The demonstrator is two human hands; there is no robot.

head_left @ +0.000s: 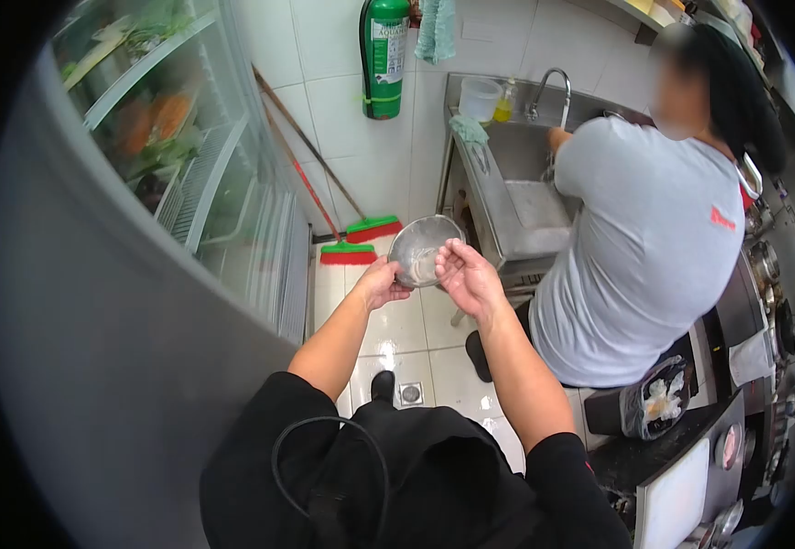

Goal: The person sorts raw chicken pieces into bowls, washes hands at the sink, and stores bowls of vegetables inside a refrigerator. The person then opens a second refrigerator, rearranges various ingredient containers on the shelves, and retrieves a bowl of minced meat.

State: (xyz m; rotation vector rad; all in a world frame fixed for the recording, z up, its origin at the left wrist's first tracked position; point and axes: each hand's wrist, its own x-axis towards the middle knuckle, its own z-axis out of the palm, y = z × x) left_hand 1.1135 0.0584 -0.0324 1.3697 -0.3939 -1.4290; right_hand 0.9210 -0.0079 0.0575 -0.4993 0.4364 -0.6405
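Observation:
In the middle of the head view a round metal bowl (423, 245) is held out over the tiled floor, tilted so its inside shows. My left hand (383, 284) grips the bowl's lower left rim, thumb at the edge. My right hand (470, 277) is palm up at the bowl's right side, its fingers curled loosely over the rim, with nothing visible in the palm. Some pale residue seems to lie in the bowl; what it is cannot be made out.
A co-worker in a grey shirt (644, 238) stands at the steel sink (539, 206) on the right. Two brooms (347, 252) lean on the wall below a fire extinguisher (385, 64). A glass-doored fridge (223, 183) stands left; a bin (631, 412) sits lower right.

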